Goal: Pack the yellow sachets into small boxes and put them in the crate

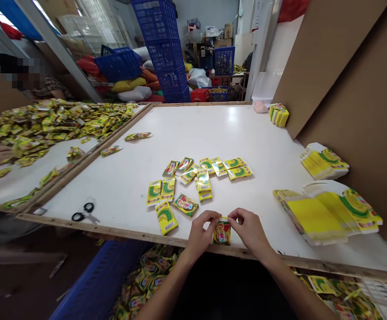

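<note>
Both of my hands pinch one small yellow, red and green sachet (222, 233) at the near edge of the white table (213, 133). My left hand (201, 231) grips its left side and my right hand (248, 229) grips its right side. Just beyond my hands, several more yellow sachets (196, 180) lie spread flat on the table.
Flat yellow cartons (326, 209) are stacked at the right, with more cartons (325, 161) behind. Black scissors (83, 212) lie at the near left edge. A heap of sachets (46, 124) covers the left table, where another person sits. A blue crate (113, 284) of sachets stands below.
</note>
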Demonstrator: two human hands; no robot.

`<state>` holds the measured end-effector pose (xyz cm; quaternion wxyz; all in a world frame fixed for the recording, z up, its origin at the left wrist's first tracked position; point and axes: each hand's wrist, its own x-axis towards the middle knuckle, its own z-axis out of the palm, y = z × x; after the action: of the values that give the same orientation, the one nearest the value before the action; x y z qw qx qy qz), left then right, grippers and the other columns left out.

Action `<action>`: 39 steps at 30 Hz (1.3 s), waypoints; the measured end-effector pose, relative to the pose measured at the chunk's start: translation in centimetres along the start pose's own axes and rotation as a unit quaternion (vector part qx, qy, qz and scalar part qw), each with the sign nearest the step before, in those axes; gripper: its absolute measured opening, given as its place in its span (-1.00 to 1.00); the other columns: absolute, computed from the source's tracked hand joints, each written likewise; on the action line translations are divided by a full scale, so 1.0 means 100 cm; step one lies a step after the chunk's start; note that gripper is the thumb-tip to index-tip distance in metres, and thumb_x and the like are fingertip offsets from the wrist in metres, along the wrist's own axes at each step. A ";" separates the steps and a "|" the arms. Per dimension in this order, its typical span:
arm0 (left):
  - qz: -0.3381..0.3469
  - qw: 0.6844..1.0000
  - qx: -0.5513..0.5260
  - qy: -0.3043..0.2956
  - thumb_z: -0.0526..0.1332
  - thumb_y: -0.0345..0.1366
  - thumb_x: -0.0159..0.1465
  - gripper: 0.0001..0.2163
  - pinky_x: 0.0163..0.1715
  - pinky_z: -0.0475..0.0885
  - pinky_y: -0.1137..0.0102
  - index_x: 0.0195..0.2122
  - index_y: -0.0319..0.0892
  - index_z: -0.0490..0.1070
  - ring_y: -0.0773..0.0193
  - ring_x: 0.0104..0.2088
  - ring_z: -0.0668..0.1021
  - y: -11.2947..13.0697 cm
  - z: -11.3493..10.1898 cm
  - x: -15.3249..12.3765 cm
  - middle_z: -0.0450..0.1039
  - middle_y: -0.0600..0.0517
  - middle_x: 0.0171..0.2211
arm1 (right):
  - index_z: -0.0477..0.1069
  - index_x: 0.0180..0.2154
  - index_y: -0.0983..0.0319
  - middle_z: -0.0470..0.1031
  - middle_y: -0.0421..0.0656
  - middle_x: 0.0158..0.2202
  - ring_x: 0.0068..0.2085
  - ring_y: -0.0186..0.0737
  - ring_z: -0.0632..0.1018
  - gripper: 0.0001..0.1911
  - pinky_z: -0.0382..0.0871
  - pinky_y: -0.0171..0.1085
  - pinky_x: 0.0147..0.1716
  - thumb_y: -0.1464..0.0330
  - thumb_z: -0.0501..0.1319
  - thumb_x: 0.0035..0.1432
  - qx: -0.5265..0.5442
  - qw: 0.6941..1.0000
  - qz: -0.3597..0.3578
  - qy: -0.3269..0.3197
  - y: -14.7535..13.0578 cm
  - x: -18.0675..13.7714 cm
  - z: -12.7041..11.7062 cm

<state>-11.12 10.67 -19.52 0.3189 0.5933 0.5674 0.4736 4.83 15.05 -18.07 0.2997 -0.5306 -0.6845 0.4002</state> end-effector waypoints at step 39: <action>-0.108 0.978 -0.153 -0.090 0.26 -0.26 0.17 -0.82 -0.16 0.44 0.32 -0.24 -0.20 0.50 0.18 -0.21 0.55 -0.015 -0.010 0.004 0.53 -0.05 -0.27 | 0.44 -0.33 0.21 0.54 -0.12 -0.30 -0.26 -0.18 0.51 -0.84 0.41 -0.23 -0.28 0.27 0.17 0.14 0.169 0.984 -0.047 -0.013 0.032 -0.012 0.016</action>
<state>-12.66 11.08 -20.43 0.5049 0.5129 0.5178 0.4625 5.37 13.86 -21.63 0.3945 -0.4342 -0.6348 0.5028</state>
